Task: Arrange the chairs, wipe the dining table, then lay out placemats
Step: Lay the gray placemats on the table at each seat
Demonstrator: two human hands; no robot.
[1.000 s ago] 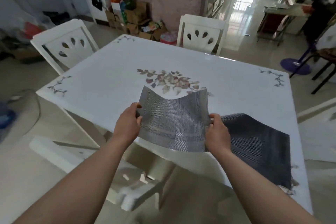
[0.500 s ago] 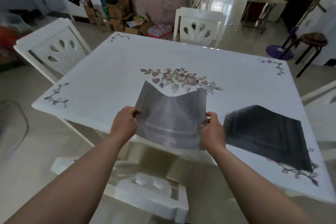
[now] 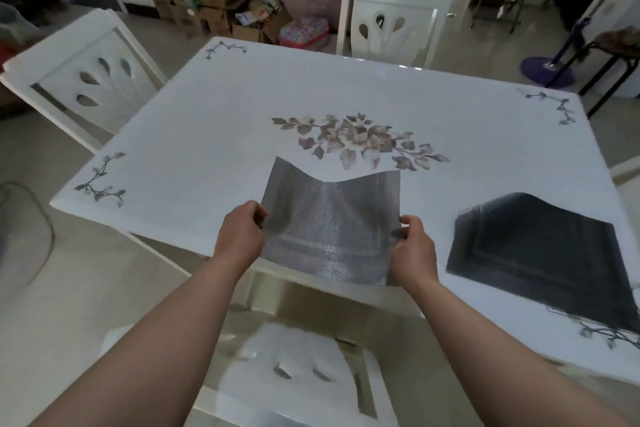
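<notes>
The grey placemat (image 3: 332, 229) is stretched between my two hands above the near edge of the table (image 3: 207, 135). My left hand (image 3: 239, 236) pinches its left side, thumb on top and fingers curled underneath. My right hand (image 3: 414, 250) grips the right side the same way, fingers closed tight on the mesh. The mat sags in the middle, so its far edge dips into a shallow V while the two far corners stand higher. Its near part hangs out past the table's near edge, and its far part reaches over the white top, stopping just short of the flower print (image 3: 356, 142) at the centre. I cannot tell whether any of it touches the tabletop.

To the right, apart from my right hand, a dark placemat (image 3: 540, 253) lies on the table by the near right corner, its far edge slightly lifted.

A white left chair (image 3: 86, 80) stands at the table's left side, a far chair (image 3: 388, 21) at the far side, and a near chair (image 3: 298, 378) sits directly below my arms. Beyond the table, cardboard boxes (image 3: 207, 3) are piled on the floor at far left, and a purple stand base (image 3: 547, 71) rests at far right.
</notes>
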